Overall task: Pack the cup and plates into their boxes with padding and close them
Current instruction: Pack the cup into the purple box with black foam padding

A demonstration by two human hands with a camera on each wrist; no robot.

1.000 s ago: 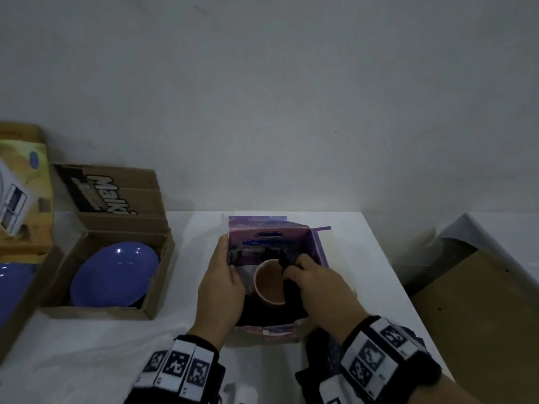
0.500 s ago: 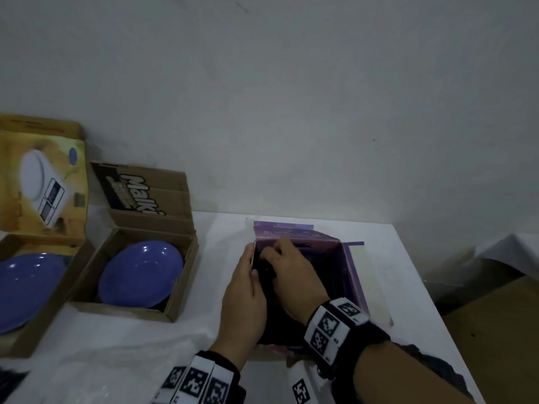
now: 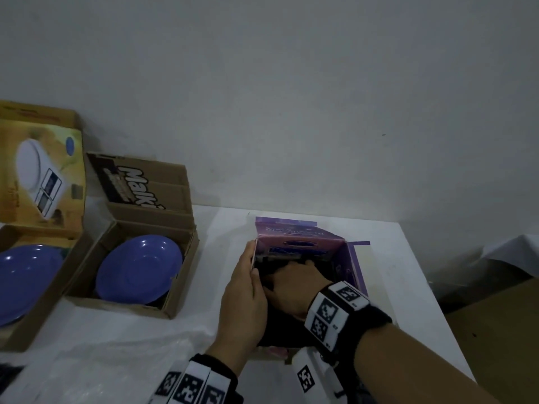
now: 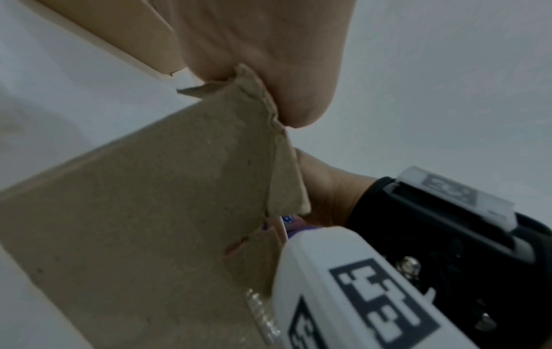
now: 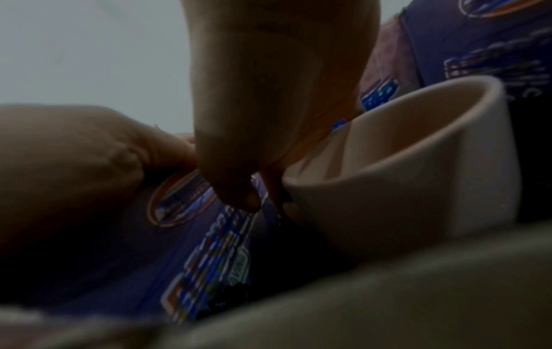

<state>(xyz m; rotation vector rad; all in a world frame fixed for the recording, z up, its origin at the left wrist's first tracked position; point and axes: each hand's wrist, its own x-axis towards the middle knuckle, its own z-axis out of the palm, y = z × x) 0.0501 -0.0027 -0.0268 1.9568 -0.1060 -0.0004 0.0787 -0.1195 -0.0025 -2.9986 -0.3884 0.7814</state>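
**Cup in the purple box, both hands at work**

Nearest the camera, the left hand (image 3: 243, 301) lay against the left wall of the purple box (image 3: 347, 258), fingers straight along the outside and thumb hooked over its edge, gripping the wall. The right hand (image 3: 294, 284) reached down inside the box, fingers curled into the dark padding (image 3: 280, 328) beside the cup (image 5: 403, 165); whether it actually pinched the padding could not be told. The cup stood upright in the box, its mouth pointing up, hidden under the hand in the head view. The box's far flap stood raised, its opening facing up.

Farther left on the white desk (image 3: 408, 287), two open cardboard boxes (image 3: 180, 287) each held a blue plate (image 3: 140, 266) lying flat, face up, lids tilted back toward the wall.
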